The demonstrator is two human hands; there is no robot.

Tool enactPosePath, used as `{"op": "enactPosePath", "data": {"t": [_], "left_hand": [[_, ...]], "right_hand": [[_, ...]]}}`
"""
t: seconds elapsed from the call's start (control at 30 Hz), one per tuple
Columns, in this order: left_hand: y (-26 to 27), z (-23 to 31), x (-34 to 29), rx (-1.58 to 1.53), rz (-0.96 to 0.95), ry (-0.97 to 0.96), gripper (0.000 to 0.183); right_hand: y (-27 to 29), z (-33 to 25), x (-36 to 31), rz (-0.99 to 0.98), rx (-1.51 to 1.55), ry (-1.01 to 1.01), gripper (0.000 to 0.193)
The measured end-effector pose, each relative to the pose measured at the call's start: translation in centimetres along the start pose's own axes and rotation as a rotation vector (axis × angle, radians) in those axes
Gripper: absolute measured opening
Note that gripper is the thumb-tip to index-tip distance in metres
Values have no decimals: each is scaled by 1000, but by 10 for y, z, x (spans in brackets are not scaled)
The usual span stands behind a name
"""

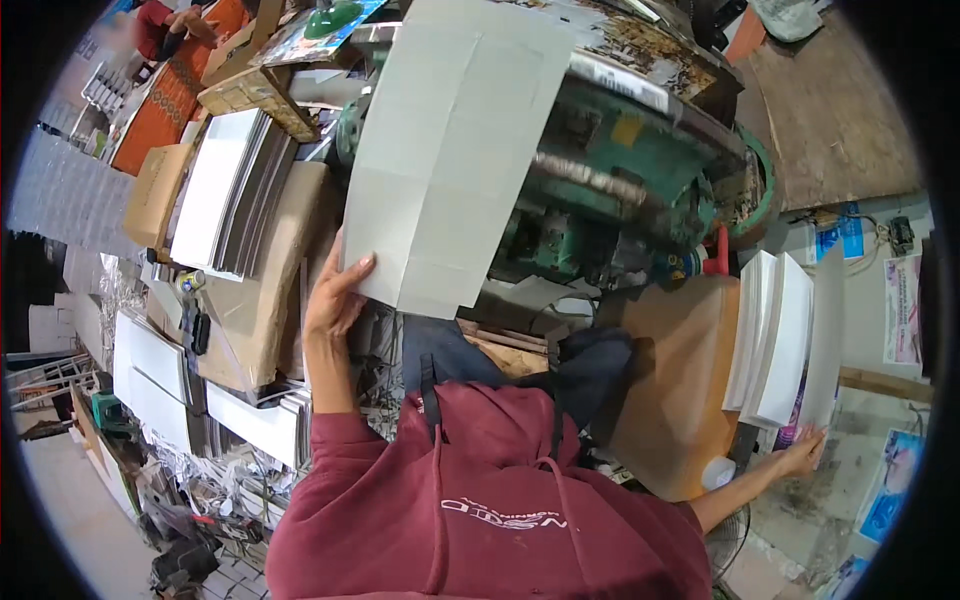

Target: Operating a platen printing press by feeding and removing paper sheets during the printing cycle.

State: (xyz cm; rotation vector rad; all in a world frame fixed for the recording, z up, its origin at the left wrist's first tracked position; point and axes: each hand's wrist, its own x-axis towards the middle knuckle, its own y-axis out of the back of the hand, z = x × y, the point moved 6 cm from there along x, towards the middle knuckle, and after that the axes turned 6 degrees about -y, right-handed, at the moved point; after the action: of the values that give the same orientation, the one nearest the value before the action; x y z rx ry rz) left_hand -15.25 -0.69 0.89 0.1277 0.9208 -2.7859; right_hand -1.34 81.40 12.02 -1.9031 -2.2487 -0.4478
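Observation:
A large grey card sheet with crease lines and a notched lower corner is raised in front of me. My left hand is closed on its lower left edge, thumb on the near face. Far to the right, my right hand pinches the lower end of another grey card sheet, seen nearly edge-on. This sheet stands beside a stack of white-faced sheets. Behind the raised sheet is a green machine, partly hidden by it.
A tan container with a white cap stands between my knees and the right-hand stack. At left, white sheets are piled by a brown wrapped block. More white stacks and scraps lie below. Another person is at far upper left.

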Motion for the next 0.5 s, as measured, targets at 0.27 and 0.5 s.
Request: {"op": "enactPosePath", "data": {"t": [0.27,0.5], "left_hand": [[-26,12,17,-9,-43,-65,70],[28,16,-20,164,210,15,74]], "right_hand": [[-133,-71,-64,-517,12,335,34],[-255,-40,-199,-1301,-4,289,25]]}}
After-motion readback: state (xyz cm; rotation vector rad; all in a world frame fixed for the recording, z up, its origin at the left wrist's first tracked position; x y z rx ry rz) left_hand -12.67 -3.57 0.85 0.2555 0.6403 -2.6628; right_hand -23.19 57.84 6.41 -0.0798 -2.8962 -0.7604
